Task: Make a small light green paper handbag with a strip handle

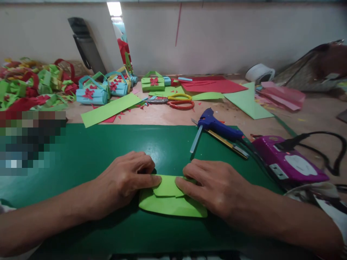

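A folded light-green paper piece (170, 202) lies on the dark green mat (94, 151) close to me. My left hand (124, 180) rests on the paper's left end, fingers curled, thumb pressing the upper flap. My right hand (214, 184) covers the right end, its thumb pushing the same flap from the other side. Both hands press the paper flat against the mat.
A blue glue gun (217, 126) and a cutter lie at the mat's far right corner, beside a purple device (287, 162) with a black cable. Scissors (176, 102), paper sheets, small blue and green paper bags (92, 92) and a tape roll (258, 72) sit farther back.
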`<control>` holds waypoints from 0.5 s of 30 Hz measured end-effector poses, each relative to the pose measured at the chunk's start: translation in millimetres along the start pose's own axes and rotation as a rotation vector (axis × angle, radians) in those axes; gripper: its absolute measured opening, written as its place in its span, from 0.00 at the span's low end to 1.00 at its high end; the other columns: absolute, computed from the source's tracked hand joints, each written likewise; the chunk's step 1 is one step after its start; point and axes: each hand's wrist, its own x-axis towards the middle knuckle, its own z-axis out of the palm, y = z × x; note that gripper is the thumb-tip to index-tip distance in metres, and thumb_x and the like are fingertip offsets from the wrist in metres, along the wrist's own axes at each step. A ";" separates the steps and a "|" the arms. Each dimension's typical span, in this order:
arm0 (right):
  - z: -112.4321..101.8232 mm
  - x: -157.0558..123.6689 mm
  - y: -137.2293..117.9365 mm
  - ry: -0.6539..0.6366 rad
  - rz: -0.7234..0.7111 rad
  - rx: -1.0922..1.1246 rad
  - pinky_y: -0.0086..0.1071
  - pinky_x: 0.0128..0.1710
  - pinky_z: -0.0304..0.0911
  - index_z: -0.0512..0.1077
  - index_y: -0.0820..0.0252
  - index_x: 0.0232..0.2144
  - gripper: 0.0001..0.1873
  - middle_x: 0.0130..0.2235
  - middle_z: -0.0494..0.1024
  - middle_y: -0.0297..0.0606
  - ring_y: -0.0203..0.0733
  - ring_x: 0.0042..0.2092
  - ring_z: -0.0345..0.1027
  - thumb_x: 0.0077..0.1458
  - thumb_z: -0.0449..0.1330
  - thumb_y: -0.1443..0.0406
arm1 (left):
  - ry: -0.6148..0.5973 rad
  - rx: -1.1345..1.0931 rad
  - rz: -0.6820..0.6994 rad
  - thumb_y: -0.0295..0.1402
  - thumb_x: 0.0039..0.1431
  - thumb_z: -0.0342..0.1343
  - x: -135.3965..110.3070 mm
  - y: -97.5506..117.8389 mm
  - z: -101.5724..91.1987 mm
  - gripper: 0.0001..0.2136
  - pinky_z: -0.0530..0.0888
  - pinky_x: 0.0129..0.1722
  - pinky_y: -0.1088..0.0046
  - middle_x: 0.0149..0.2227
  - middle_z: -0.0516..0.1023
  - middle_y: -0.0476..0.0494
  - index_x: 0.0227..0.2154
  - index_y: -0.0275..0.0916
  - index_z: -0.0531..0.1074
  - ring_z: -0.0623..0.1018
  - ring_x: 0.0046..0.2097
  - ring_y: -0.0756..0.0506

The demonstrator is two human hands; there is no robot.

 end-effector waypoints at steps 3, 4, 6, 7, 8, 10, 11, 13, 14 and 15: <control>-0.7 -0.1 1.0 0.026 -0.026 -0.021 0.33 0.28 0.56 0.70 0.66 0.37 0.12 0.31 0.69 0.42 0.41 0.30 0.59 0.57 0.48 0.73 | -0.023 0.002 0.004 0.25 0.63 0.43 -0.9 -2.4 -0.6 0.13 0.60 0.31 0.73 0.30 0.67 0.47 0.39 0.42 0.74 0.63 0.31 0.49; -0.8 0.2 1.2 0.038 -0.034 -0.026 0.34 0.28 0.56 0.71 0.66 0.36 0.11 0.31 0.69 0.42 0.41 0.30 0.59 0.57 0.48 0.72 | -0.018 0.001 0.015 0.25 0.63 0.44 -0.9 -3.1 -0.6 0.13 0.60 0.30 0.73 0.30 0.67 0.48 0.39 0.42 0.74 0.63 0.31 0.50; -0.9 0.9 1.1 0.053 -0.045 -0.033 0.34 0.28 0.57 0.71 0.67 0.35 0.11 0.30 0.69 0.42 0.41 0.30 0.59 0.57 0.48 0.72 | -0.019 0.000 0.039 0.24 0.62 0.44 -0.7 -4.2 -1.2 0.13 0.59 0.30 0.73 0.30 0.66 0.48 0.39 0.42 0.73 0.62 0.30 0.50; -1.2 1.3 0.9 0.055 -0.049 -0.033 0.34 0.28 0.57 0.71 0.67 0.35 0.11 0.30 0.69 0.42 0.41 0.30 0.59 0.57 0.49 0.72 | -0.031 0.006 0.046 0.23 0.61 0.44 -0.5 -4.6 -1.7 0.13 0.59 0.30 0.73 0.30 0.66 0.48 0.39 0.42 0.73 0.62 0.30 0.50; -1.5 1.5 0.6 0.059 -0.053 -0.033 0.34 0.28 0.57 0.71 0.67 0.35 0.11 0.30 0.70 0.42 0.41 0.30 0.59 0.57 0.49 0.73 | -0.051 0.016 0.047 0.22 0.61 0.44 -0.4 -4.7 -2.5 0.14 0.60 0.30 0.73 0.31 0.66 0.48 0.40 0.42 0.73 0.62 0.30 0.50; -2.5 1.6 -0.2 0.061 -0.054 -0.037 0.34 0.28 0.58 0.71 0.68 0.36 0.11 0.30 0.70 0.42 0.41 0.29 0.59 0.57 0.49 0.73 | -0.094 0.040 0.042 0.22 0.61 0.44 -0.4 -4.7 -4.3 0.15 0.60 0.31 0.73 0.31 0.66 0.47 0.40 0.43 0.73 0.63 0.31 0.50; -3.0 1.6 -0.6 0.061 -0.054 -0.040 0.34 0.28 0.58 0.72 0.68 0.36 0.11 0.29 0.70 0.42 0.41 0.29 0.59 0.57 0.49 0.73 | -0.109 0.048 0.040 0.22 0.61 0.44 -0.4 -4.5 -5.3 0.15 0.60 0.31 0.73 0.32 0.66 0.47 0.41 0.43 0.72 0.63 0.31 0.50; -3.3 1.3 -0.8 0.060 -0.052 -0.045 0.34 0.28 0.58 0.72 0.68 0.36 0.12 0.29 0.70 0.42 0.41 0.29 0.59 0.58 0.48 0.73 | -0.118 0.055 0.039 0.23 0.61 0.43 -0.5 -4.1 -6.8 0.15 0.60 0.31 0.73 0.32 0.67 0.47 0.42 0.43 0.72 0.63 0.31 0.49; -2.9 1.1 -0.5 0.056 -0.050 -0.047 0.34 0.28 0.58 0.72 0.68 0.36 0.13 0.29 0.70 0.42 0.41 0.29 0.59 0.58 0.48 0.73 | -0.119 0.053 0.039 0.23 0.61 0.43 -0.5 -3.9 -7.2 0.15 0.60 0.31 0.73 0.32 0.67 0.46 0.42 0.43 0.72 0.64 0.31 0.49; -2.2 0.8 0.1 0.057 -0.049 -0.048 0.34 0.29 0.58 0.72 0.68 0.36 0.13 0.29 0.70 0.41 0.41 0.29 0.59 0.58 0.47 0.73 | -0.118 0.050 0.040 0.23 0.62 0.43 -0.5 -3.9 -7.2 0.15 0.60 0.31 0.73 0.32 0.67 0.46 0.41 0.43 0.73 0.64 0.31 0.49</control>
